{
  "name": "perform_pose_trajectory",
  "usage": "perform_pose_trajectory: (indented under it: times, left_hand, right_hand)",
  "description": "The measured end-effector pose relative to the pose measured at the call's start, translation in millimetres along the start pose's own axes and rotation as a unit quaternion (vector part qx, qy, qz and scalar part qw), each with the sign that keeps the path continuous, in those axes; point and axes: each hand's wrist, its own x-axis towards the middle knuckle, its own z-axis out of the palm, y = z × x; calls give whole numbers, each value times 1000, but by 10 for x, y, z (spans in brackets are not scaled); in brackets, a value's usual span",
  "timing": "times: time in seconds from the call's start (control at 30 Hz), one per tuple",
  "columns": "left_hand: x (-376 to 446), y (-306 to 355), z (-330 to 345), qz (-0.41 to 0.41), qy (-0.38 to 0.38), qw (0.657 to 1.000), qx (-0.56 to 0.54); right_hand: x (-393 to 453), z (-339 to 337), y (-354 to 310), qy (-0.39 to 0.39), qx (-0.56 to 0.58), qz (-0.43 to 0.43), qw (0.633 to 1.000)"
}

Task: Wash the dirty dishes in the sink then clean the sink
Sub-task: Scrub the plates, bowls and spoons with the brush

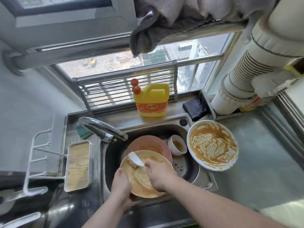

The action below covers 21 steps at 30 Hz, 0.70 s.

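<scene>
Two hands: both are seen over the sink (204,181), at work on one plate.
Left hand (120,182): the near-left rim of the tan plate (143,175) is gripped, fingers curled under the edge, thumb on top.
Right hand (160,176): fingers are closed round the handle of a white brush (135,159); its bristled head is pressed on the plate's upper left face.
Tan plate: round, shallow, smeared with streaky orange-brown sauce; held tilted above the basin, overlapping a pink plate.
Pink plate (148,143): round, matte, sauce-stained; lying in the basin behind the tan one.
Small bowl (177,145): white, glossy, brown residue inside; leaned in the basin just beside the pink plate.
White plate (212,144): large, round, glossy, coated in mottled orange sauce; rested on the sink's right rim and the grey surface (263,170).
Sink: stainless steel, rounded basin, perforated drain visible on the right.
Tap (102,129): chrome, curved, spout over the basin's left part.
Detergent bottle (151,99): yellow plastic, handled, red pump; stood on the steel ledge behind the sink.
Sponge (83,132): green and yellow, behind the tap.
Black cloth (195,106): folded, on the ledge to the right of the bottle.
Tray (79,165): oblong, white-rimmed, wood-grain inside; left of the sink.
</scene>
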Motion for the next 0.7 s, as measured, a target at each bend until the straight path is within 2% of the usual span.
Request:
perform_pose_trajectory:
  times: [0.1,0.23,0.33,0.4,0.53,0.6,0.7]
  left_hand:
    - [-10,160,-11,48,23,999,5]
    - [122,335,-61,109,68,991,28]
    - [79,282,23,117,62,990,38]
    - [33,199,81,122,42,991,40]
    - [-5,220,72,113,44,993,3]
    - [19,290,23,116,61,991,-14]
    - [3,285,11,107,63,992,-24]
  right_hand:
    - [-66,-130,275,20,-13,53,998]
    - [-601,88,558,-16,87,49,995]
    - [-676,194,299,-27,130,-14,991]
    - [-549,132,166,-7,102,-42,994]
    - [-445,-158,472,61,61,29,996]
    - [-551,-111,657,46,62,52,996]
    - [-670,166,498,4,67,0,998]
